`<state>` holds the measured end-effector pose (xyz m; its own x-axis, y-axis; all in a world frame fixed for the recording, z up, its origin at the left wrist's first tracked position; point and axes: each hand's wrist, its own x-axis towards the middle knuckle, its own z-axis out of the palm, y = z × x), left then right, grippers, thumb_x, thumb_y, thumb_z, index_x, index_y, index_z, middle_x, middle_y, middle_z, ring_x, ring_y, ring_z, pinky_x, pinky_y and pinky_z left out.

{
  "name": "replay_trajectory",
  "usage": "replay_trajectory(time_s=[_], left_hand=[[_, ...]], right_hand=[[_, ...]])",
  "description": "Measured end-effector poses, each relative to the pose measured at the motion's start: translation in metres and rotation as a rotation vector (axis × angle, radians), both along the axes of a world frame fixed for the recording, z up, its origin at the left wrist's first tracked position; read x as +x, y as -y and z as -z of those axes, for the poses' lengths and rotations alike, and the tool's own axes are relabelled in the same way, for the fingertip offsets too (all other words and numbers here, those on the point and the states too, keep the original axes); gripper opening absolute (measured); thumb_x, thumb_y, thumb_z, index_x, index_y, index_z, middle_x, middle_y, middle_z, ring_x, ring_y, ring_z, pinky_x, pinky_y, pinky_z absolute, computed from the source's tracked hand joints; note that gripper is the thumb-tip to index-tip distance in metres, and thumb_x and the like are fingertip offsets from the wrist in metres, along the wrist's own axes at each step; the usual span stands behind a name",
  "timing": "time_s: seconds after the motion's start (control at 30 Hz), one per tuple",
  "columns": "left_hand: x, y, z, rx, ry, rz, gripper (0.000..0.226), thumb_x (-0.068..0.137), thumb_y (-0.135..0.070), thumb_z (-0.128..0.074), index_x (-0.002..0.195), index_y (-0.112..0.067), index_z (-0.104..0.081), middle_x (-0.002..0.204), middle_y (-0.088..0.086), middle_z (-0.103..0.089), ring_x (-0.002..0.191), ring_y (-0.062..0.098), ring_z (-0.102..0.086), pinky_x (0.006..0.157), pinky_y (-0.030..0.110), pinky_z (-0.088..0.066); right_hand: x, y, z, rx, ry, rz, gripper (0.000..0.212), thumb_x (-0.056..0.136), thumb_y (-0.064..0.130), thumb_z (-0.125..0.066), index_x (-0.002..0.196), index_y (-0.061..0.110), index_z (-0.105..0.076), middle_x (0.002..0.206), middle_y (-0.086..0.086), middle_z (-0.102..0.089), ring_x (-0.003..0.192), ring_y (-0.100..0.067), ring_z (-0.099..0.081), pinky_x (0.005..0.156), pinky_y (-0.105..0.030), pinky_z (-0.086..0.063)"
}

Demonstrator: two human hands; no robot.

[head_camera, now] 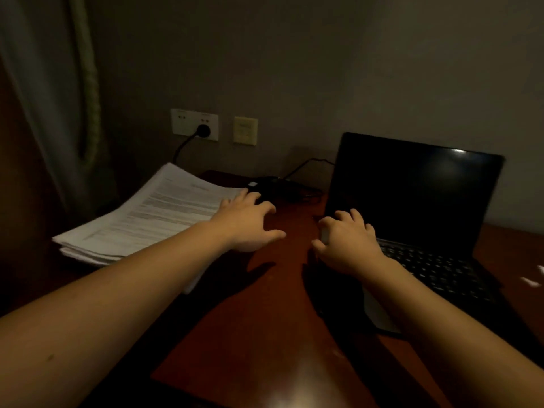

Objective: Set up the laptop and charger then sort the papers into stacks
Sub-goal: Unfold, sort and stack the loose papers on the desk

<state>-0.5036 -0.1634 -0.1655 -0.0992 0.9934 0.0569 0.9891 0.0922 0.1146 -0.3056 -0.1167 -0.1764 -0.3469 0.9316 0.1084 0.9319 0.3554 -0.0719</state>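
The open black laptop [412,195] stands on the right half of a reddish-brown wooden desk [265,334], its screen dark and upright and its keyboard facing the person. The right hand [348,242] lies at the laptop's left edge near the hinge. Its fingers are bent over the corner of the keyboard deck and the thumb sits on the desk side; whether they actually grasp the edge cannot be told in the dim light.

Behind and to the left of the laptop, at the back of the desk, lies the black charger brick [276,185]. A thin black cable [306,164] rises from it towards the laptop's rear.

The left hand [250,223] is spread just in front of the brick, fingers splayed and released, holding nothing. Just beside it to the left, the stack of white printed papers [153,219] rests on the desk's left part, its sheets slightly fanned.

On the grey wall [323,69] above, a white double socket [194,125] holds a black plug [203,131], and a yellowish wall plate [245,130] sits beside it. A pale curtain [59,98] hangs at far left.
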Motion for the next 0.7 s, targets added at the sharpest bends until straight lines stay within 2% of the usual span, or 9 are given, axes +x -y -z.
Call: replay_trajectory(time_s=[0.23,0.43,0.6,0.7], left_hand=[[0.123,-0.025,0.007,-0.009,0.015,0.246,0.073,0.090,-0.069,-0.050,0.151,-0.034,-0.031,0.165,0.003,-0.013,0.153,0.026,0.002,0.121,0.053,-0.010],[0.228,-0.042,0.024,-0.009,-0.014,0.369,0.073,0.091,-0.068,-0.049,0.152,-0.034,-0.031,0.166,0.002,-0.011,0.154,0.025,0.003,0.123,0.052,-0.008],[0.307,-0.051,0.033,0.021,-0.025,0.472,0.065,0.095,-0.062,-0.047,0.151,-0.031,-0.035,0.165,0.001,-0.016,0.154,0.025,0.001,0.122,0.052,-0.008],[0.346,-0.058,0.035,0.003,-0.015,0.562,0.059,0.098,-0.059,-0.042,0.149,-0.032,-0.039,0.164,0.002,-0.019,0.153,0.026,0.001,0.122,0.056,-0.006]], right_hand=[[0.125,0.000,0.003,0.000,-0.045,0.133,0.058,0.097,0.045,-0.055,0.150,0.027,-0.040,0.163,-0.007,-0.024,0.154,-0.032,-0.008,0.123,-0.056,-0.016],[0.237,0.004,0.008,-0.048,-0.070,0.256,0.055,0.099,0.044,-0.053,0.149,0.025,-0.042,0.164,-0.006,-0.025,0.154,-0.031,-0.009,0.122,-0.055,-0.016],[0.329,0.012,0.021,-0.034,-0.079,0.431,0.049,0.098,0.044,-0.052,0.143,0.026,-0.049,0.156,-0.005,-0.040,0.146,-0.028,-0.028,0.116,-0.055,-0.031],[0.377,0.018,0.027,-0.025,-0.111,0.554,0.047,0.100,0.041,-0.047,0.144,0.024,-0.047,0.153,-0.006,-0.043,0.141,-0.028,-0.034,0.115,-0.056,-0.032]])
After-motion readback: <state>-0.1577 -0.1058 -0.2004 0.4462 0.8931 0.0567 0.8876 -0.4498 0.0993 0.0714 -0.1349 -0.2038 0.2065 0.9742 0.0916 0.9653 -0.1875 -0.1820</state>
